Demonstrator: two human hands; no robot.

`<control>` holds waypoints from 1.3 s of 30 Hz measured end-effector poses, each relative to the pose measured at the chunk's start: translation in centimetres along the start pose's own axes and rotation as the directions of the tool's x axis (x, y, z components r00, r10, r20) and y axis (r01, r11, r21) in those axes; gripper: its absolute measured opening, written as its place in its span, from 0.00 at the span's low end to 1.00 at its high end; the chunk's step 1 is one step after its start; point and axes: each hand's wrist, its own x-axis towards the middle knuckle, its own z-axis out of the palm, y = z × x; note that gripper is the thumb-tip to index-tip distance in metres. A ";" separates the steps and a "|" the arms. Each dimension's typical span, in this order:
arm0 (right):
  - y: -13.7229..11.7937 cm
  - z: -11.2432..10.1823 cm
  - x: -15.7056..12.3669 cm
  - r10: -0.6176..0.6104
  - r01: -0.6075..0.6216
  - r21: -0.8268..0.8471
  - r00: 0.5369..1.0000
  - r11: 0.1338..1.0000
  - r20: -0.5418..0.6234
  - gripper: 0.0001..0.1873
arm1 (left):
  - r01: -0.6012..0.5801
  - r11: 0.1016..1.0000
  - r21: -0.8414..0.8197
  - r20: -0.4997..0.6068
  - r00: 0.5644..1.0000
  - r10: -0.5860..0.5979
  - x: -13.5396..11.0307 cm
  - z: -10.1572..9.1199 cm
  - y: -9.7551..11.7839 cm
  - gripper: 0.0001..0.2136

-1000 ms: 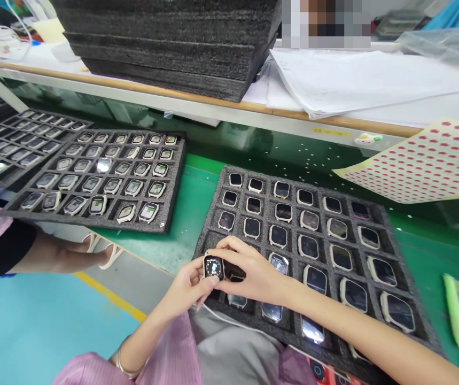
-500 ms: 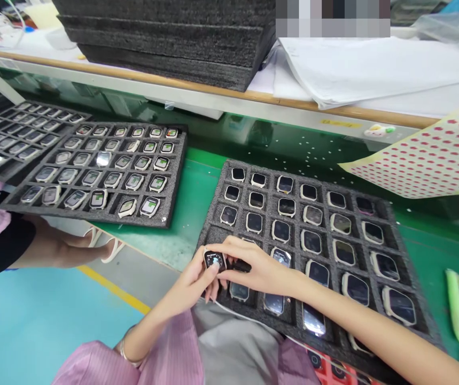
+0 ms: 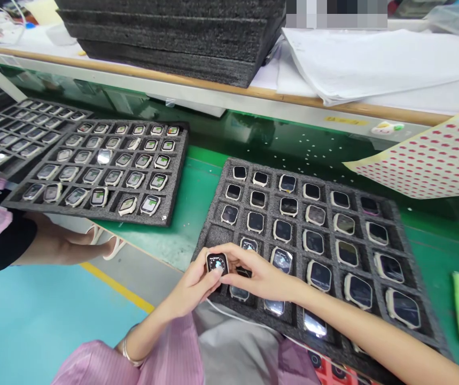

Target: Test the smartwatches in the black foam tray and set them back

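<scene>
A small smartwatch body (image 3: 217, 263) with a lit round dial is pinched between both my hands over the near left corner of a dark foam tray (image 3: 389, 207). My left hand (image 3: 191, 289) grips it from below with thumb and fingers closed. My right hand (image 3: 259, 272) closes on it from the right. The tray holds several watch bodies with dark screens in square pockets. One pocket (image 3: 218, 235) just beyond my hands is empty.
A second foam tray (image 3: 173, 184) of watches with lit screens lies to the left, a third (image 3: 10, 140) beyond it. Stacked black foam sheets (image 3: 173, 37) and white paper (image 3: 373, 59) sit on the shelf behind. A red-dotted sticker sheet (image 3: 425, 160) lies at right. Another person's legs (image 3: 53, 248) are at left.
The watch stays held between both hands at the tray's near left corner; it dipped toward the tray half a second ago and now is raised slightly again.
</scene>
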 end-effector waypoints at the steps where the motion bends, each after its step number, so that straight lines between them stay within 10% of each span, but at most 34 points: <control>1: 0.1 0.0 0.0 -0.003 0.003 0.011 1.000 1.000 -0.002 0.23 | -0.003 1.000 0.000 -0.002 1.000 0.003 0.0 0.0 0.0 0.14; 15: -0.7 -0.5 0.2 -0.012 0.013 -0.136 1.000 0.991 0.009 0.24 | -0.026 0.996 0.080 -0.038 0.999 0.029 0.1 0.0 -0.3 0.13; 23: -4.2 -1.6 1.0 -0.110 0.095 -0.713 0.994 0.694 0.025 0.16 | -0.022 0.998 -0.059 0.067 0.997 0.026 0.7 0.3 0.4 0.26; 31: 0.1 -1.7 2.0 -0.101 -0.159 -0.647 0.933 0.745 -0.345 0.21 | 0.050 0.980 -0.193 -0.095 0.993 -0.069 -2.0 -0.4 0.0 0.16; 39: -1.9 2.2 1.8 -0.077 -0.075 -0.841 0.987 0.535 -0.138 0.11 | 0.001 0.990 -0.141 -0.132 0.991 -0.020 -4.4 -1.5 -1.0 0.11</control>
